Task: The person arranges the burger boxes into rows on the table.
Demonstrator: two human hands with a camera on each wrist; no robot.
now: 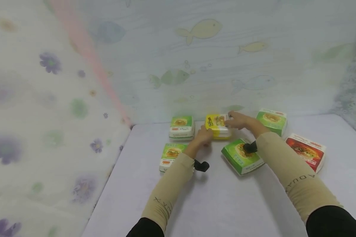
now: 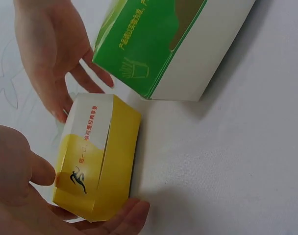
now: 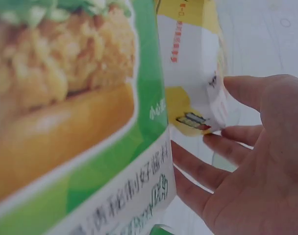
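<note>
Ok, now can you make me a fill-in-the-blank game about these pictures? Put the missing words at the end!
1. The far middle box, between the left hand and the right hand, is ____ and white.
2. The rightmost box on the table is mostly ____ on top.
3. Counting the boxes with green tops gives the number ____.
4. The backdrop straight behind the table is decorated with swimming animals called ____.

Missing words: yellow, red, four, fish.
</note>
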